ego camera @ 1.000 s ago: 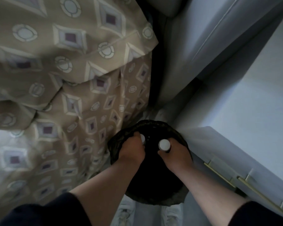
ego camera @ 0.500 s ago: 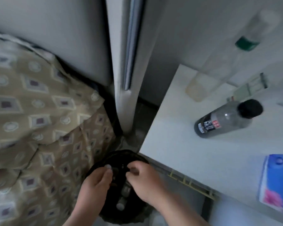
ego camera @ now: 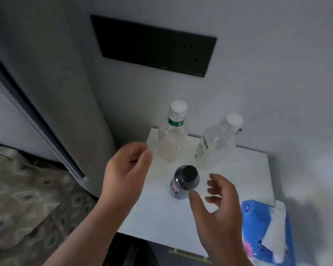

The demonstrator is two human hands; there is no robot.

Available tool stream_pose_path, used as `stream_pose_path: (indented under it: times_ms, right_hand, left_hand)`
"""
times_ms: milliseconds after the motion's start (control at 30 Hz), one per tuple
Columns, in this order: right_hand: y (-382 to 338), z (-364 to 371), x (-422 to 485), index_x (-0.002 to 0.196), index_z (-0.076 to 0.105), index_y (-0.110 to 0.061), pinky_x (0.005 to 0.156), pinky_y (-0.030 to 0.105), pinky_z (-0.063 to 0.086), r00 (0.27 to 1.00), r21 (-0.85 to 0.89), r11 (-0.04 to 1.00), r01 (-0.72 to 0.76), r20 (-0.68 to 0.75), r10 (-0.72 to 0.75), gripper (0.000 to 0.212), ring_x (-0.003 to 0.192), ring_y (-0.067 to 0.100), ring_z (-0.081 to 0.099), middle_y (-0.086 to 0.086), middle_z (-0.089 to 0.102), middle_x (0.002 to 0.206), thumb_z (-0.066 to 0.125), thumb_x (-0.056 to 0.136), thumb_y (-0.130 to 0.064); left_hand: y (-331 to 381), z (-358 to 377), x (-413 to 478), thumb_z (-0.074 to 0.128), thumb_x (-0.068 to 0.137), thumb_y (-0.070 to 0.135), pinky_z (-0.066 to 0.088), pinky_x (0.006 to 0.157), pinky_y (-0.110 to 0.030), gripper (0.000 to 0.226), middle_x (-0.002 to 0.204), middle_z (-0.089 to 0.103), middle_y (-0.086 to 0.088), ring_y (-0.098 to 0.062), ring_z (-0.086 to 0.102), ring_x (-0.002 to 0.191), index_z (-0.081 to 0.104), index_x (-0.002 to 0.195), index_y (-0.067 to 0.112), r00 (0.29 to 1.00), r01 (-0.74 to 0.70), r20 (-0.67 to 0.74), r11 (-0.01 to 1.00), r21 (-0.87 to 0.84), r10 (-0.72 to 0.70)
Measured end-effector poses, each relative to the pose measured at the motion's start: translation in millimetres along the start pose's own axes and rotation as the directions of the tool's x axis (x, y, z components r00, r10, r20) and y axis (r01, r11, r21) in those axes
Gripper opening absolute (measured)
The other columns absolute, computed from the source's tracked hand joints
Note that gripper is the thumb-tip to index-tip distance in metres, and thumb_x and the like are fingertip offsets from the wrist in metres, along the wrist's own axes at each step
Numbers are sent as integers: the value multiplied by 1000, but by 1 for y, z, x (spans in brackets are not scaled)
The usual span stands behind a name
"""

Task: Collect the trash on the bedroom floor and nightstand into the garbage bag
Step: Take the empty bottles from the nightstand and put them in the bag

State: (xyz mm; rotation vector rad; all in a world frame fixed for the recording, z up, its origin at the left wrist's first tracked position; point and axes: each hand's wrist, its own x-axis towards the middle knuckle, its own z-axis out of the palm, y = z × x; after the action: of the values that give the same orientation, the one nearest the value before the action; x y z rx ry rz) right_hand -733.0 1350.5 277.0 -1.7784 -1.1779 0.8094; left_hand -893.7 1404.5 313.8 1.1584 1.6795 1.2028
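Note:
Three plastic bottles stand on the white nightstand [ego camera: 246,169]. A small dark bottle with a black cap [ego camera: 184,182] is nearest me. Behind it are a clear bottle with a green neck band and white cap [ego camera: 172,135] and a second clear white-capped bottle [ego camera: 217,139]. My left hand [ego camera: 126,169] hovers just left of the bottles, fingers loosely curled and empty. My right hand [ego camera: 219,204] is spread open just right of the dark bottle, not touching it. A black shape under my left forearm may be the garbage bag [ego camera: 127,250].
A blue tissue pack [ego camera: 267,231] lies on the nightstand's front right corner. A black socket panel [ego camera: 154,45] is on the wall above. The grey padded headboard [ego camera: 52,93] and patterned bedding [ego camera: 27,204] lie to the left. A brass drawer handle [ego camera: 188,254] runs below the top.
Both hands have left the garbage bag and risen over the nightstand, now empty. The view has swung up from the floor to the bottles and wall.

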Motion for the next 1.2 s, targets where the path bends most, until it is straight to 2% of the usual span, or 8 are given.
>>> stream_pose_path:
  times_ms: [100,200,367,600,733,1000,1133,1200]
  right_hand:
    - [1,7,19,124,39,-50,99,29,41,989,-68,997,-28,141,37,69,117,1,47,-41,39,118,67,61,-54]
    - [1,9,33,129,45,-36,104,27,36,984,-137,990,30,177,-5,66,121,1,42,-28,43,124,66,68,-48]
    - [7,11,42,89,54,-38,70,10,40,961,-164,983,83,275,-35,18,83,-6,54,-18,60,92,67,80,-30]
    - [13,10,43,93,61,-37,84,30,52,968,-83,994,73,245,-50,19,95,3,61,-18,65,95,69,75,-34]
    - [5,5,34,91,64,-38,87,29,51,963,-12,998,60,263,-55,21,97,0,62,-22,67,96,72,72,-32]
    - [-25,12,-13,96,58,-54,77,10,48,857,8,994,104,506,-94,47,95,-5,62,-29,65,98,79,69,-22]
    - [-18,36,-49,89,62,-53,84,7,46,761,-50,985,167,641,-96,37,101,-8,58,-35,59,105,80,67,-29]
    - [-5,54,-68,89,59,-60,86,10,46,731,-89,981,172,679,-66,39,102,-7,57,-36,56,110,79,66,-36]
  left_hand:
    - [19,29,41,67,82,36,45,92,-23,40,116,57,20,3,54,104,54,120,36,998,-45,53,993,111,39]
    - [24,52,72,73,75,43,26,112,-34,90,154,27,8,-13,29,140,20,147,32,986,-58,167,963,264,14]
    - [11,69,84,71,81,30,38,86,-27,49,116,55,10,-10,52,110,49,124,26,962,-106,269,965,240,39]
    - [10,42,74,64,85,26,50,92,-34,33,112,62,13,-13,62,99,53,116,30,980,-120,184,971,205,82]
    - [15,-10,43,67,83,26,44,66,-2,19,88,65,16,13,59,72,56,98,32,997,-75,23,980,182,72]
    - [1,-116,-64,71,58,56,51,88,-48,47,103,72,12,-16,70,96,60,103,50,996,-18,89,989,148,5]
    - [-35,-155,-108,71,51,49,51,91,-54,57,103,73,12,-14,70,99,59,106,57,995,102,-26,981,166,-99]
    - [-58,-168,-120,73,52,48,53,88,-44,56,100,72,18,-12,69,98,54,101,66,980,197,-85,952,235,-181]
